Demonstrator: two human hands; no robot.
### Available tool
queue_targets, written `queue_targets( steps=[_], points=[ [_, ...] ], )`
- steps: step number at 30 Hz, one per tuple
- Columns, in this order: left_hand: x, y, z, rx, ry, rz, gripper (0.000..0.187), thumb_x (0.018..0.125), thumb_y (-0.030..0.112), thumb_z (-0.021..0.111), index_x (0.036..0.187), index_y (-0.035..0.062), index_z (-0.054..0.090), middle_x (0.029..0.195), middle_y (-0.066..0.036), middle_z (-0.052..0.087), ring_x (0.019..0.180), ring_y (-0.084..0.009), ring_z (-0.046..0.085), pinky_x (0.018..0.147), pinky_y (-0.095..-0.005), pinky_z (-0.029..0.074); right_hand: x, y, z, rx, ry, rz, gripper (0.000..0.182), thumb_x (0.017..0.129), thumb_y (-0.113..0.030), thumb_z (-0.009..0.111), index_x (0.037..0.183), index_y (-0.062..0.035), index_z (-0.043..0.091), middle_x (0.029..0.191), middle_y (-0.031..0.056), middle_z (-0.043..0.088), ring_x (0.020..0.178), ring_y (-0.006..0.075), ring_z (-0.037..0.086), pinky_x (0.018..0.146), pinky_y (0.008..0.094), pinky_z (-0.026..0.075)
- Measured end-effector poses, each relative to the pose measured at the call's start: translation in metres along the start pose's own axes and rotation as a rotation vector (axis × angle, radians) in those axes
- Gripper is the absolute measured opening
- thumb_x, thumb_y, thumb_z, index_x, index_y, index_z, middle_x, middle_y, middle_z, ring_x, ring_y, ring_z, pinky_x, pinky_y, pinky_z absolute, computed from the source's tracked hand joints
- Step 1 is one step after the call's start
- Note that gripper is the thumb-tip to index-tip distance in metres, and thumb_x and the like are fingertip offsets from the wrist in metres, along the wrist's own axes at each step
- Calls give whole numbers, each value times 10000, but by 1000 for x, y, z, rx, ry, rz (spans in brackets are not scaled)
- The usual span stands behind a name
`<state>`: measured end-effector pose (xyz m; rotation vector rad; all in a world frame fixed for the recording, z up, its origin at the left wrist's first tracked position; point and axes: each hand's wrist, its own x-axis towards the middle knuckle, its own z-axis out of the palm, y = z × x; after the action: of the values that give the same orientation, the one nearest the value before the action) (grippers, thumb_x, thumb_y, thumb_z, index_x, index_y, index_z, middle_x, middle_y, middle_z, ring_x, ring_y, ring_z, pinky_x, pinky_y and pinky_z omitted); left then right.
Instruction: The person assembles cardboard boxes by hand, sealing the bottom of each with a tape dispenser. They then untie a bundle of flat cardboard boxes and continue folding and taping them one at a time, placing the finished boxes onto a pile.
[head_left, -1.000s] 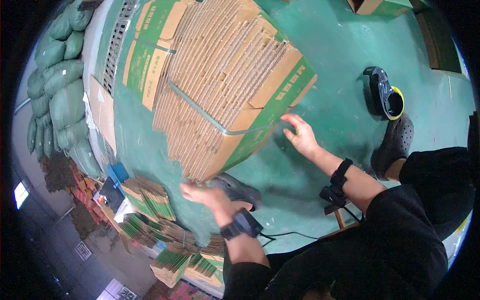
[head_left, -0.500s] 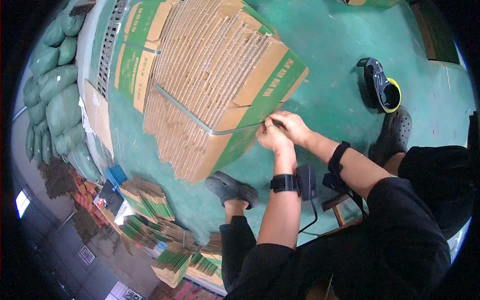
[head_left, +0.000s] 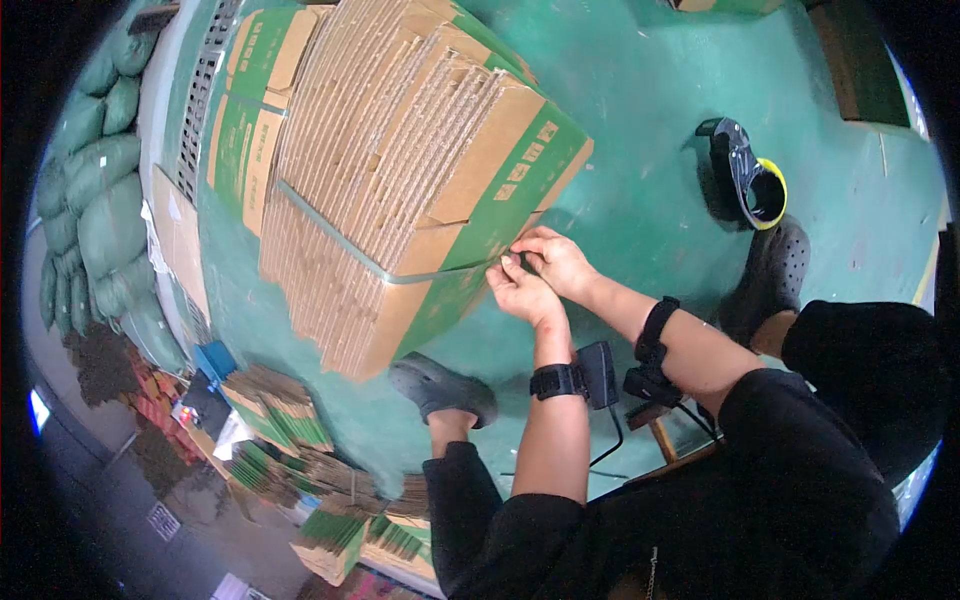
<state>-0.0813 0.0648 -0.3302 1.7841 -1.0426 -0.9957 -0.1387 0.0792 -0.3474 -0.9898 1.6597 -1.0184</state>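
A big bundle of flattened cardboard boxes (head_left: 385,170), brown with green printed bands, stands on the floor in front of me. A flat grey-green packing strap (head_left: 335,236) runs across its edges and bends round the near corner toward my hands. My left hand (head_left: 525,294) is closed in a pinch on the strap beside the bundle's green face. Just above and right of it, my right hand (head_left: 558,264) also pinches the strap, fingertips close to the left ones. The strap's end is hidden among the fingers. Each forearm wears a black band.
A black and yellow strap dispenser-like tool (head_left: 745,175) lies on the green floor (head_left: 640,120) at right, near my shoe (head_left: 780,265). More flattened box bundles (head_left: 275,408) stand at lower left. Stuffed green sacks (head_left: 110,220) are piled along the left side.
The view has shifted, so the bundle and my hands appear slightly further left. Both hands stay at the strap, with their fingers slightly repositioned.
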Motion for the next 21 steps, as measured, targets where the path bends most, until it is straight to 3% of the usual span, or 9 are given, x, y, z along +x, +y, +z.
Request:
queue_targets(
  steps=[4, 5, 6, 8, 10, 12, 16, 19, 21],
  points=[
    [0, 1, -3, 165, -3, 98, 106, 855, 31, 428, 791, -29, 486, 773, -103, 575, 716, -166, 554, 656, -278, 451, 3, 5, -10, 41, -61, -53, 223, 765, -36, 494, 957, -76, 599, 894, 115, 610, 837, 291, 573, 767, 356, 457],
    [2, 0, -6, 128, -48, 67, 111, 855, 33, 434, 772, -22, 482, 756, -90, 569, 697, -146, 538, 644, -268, 444, 3, 2, -15, 225, -184, 101, 198, 769, -61, 512, 947, -64, 598, 881, 135, 612, 843, 294, 570, 763, 362, 456],
    [4, -2, -8, 91, -96, 39, 120, 855, 35, 439, 753, -15, 478, 740, -76, 564, 679, -125, 523, 633, -258, 437, 5, -1, -17, 214, -183, 98, 198, 769, -61, 512, 947, -64, 598, 881, 135, 612, 843, 294, 570, 763, 362, 456],
    [6, -4, -9, 49, -115, 92, 133, 856, 45, 451, 734, -5, 467, 709, -43, 534, 654, -91, 476, 614, -239, 415, 6, -14, -14, -75, -32, 10, 179, 767, -109, 544, 927, -51, 600, 862, 140, 616, 841, 270, 584, 747, 336, 464],
    [7, -7, -13, 22, -149, 192, 190, 862, 82, 461, 691, 1, 452, 631, -41, 485, 597, -99, 415, 555, -265, 392, 11, -21, -13, -119, -94, 129, 206, 749, -175, 605, 907, -43, 605, 823, 127, 621, 821, 233, 597, 715, 309, 473],
    [11, -11, -18, 150, -163, 184, 190, 860, 101, 468, 700, 1, 453, 635, -58, 498, 597, -110, 428, 562, -270, 394, 13, -22, -8, 217, -35, 272, 263, 723, -223, 658, 873, -16, 595, 770, 108, 616, 765, 203, 601, 683, 298, 479],
    [11, -15, -18, 128, -167, 223, 189, 853, 123, 484, 715, -4, 461, 633, -80, 500, 587, -151, 442, 573, -299, 399, 9, 1, 12, 546, 131, 259, 318, 690, -246, 700, 821, 13, 570, 736, 88, 612, 697, 194, 598, 668, 302, 482],
    [17, -15, -21, 170, -183, 268, 199, 851, 137, 494, 718, -7, 460, 627, -89, 502, 585, -152, 446, 572, -301, 401, 12, 5, 10, 417, 124, 220, 242, 704, -210, 674, 816, -17, 580, 750, 117, 610, 699, 202, 599, 661, 304, 479],
    [15, -15, -27, 184, -273, 172, 146, 868, 91, 466, 757, -3, 480, 714, -31, 535, 676, -82, 465, 644, -244, 411, 7, 4, 6, 312, 110, 193, 207, 713, -190, 659, 812, -25, 583, 764, 135, 609, 701, 216, 602, 660, 308, 479]
  ],
)
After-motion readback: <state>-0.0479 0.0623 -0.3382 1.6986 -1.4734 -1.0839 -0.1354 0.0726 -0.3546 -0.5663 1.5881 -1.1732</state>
